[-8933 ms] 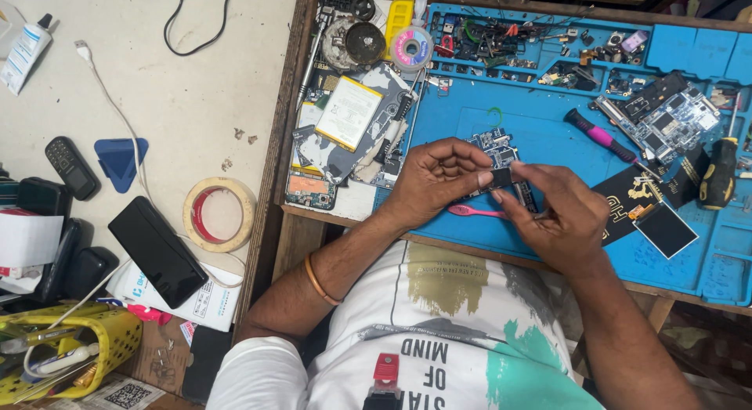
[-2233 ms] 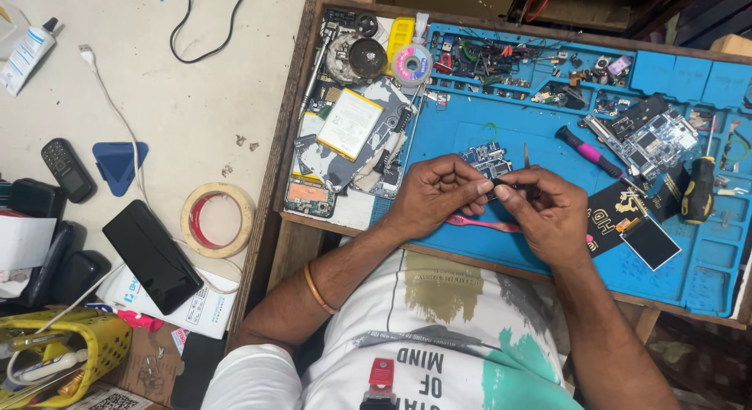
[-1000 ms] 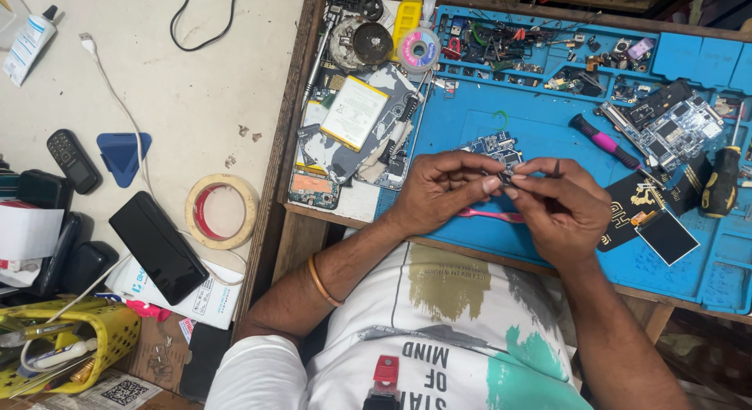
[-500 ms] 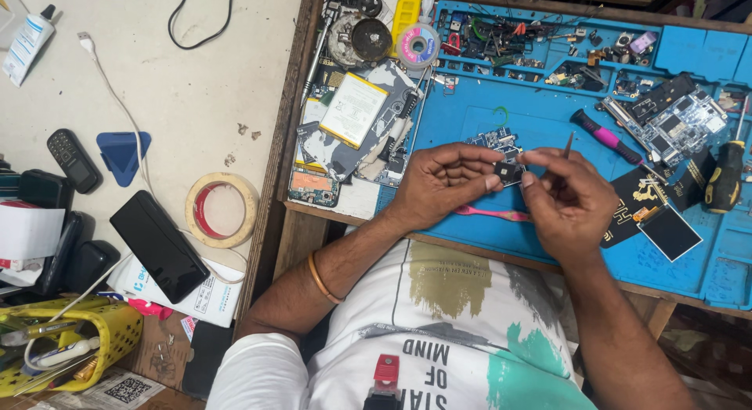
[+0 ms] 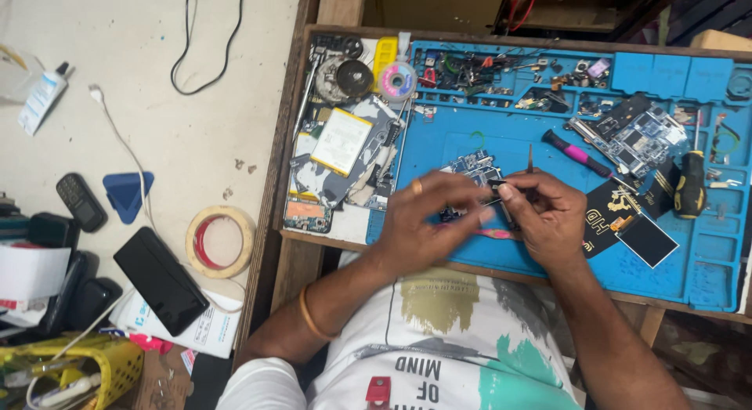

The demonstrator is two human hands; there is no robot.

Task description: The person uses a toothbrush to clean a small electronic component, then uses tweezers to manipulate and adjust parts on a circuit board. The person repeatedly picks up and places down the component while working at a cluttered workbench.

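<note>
A: Near edge first. Left hand (image 5: 435, 222) curled over the small dark circuit board with blue patches (image 5: 474, 171), fingers closed around its near side, pinning it to the blue silicone work mat (image 5: 501, 120). A ring shows on one finger.

B: Right hand?

A: Right hand (image 5: 548, 222) pinched shut on a thin metal tool, probably tweezers (image 5: 529, 161), tip poking up past the knuckles. Thumb and forefinger meet the left fingertips right at the board's edge. What sits between the tips is too small to tell.

B: Doing it well?

A: My read: keep the left hand's hold flat and low so the board can't rock, brace the right wrist on the mat, work the tool tip with small moves only. Light pinch, or a tiny part could flick off into the clutter.

B: The board itself?

A: Mostly hidden by fingers; the far part shows, irregular outline, dark with blue and silver bits, lying on the mat mid-tray, just in front of both hands. A pink flat strip (image 5: 489, 234) lies under the hands.

B: Further out?

A: Right: pink-handled screwdriver (image 5: 578, 153), black-and-yellow-handled screwdriver (image 5: 691, 184), larger silver-blue board (image 5: 638, 136). Left: white flat battery (image 5: 341, 141) on a pile of phone parts. Far row: mat compartments full of small parts.
</note>
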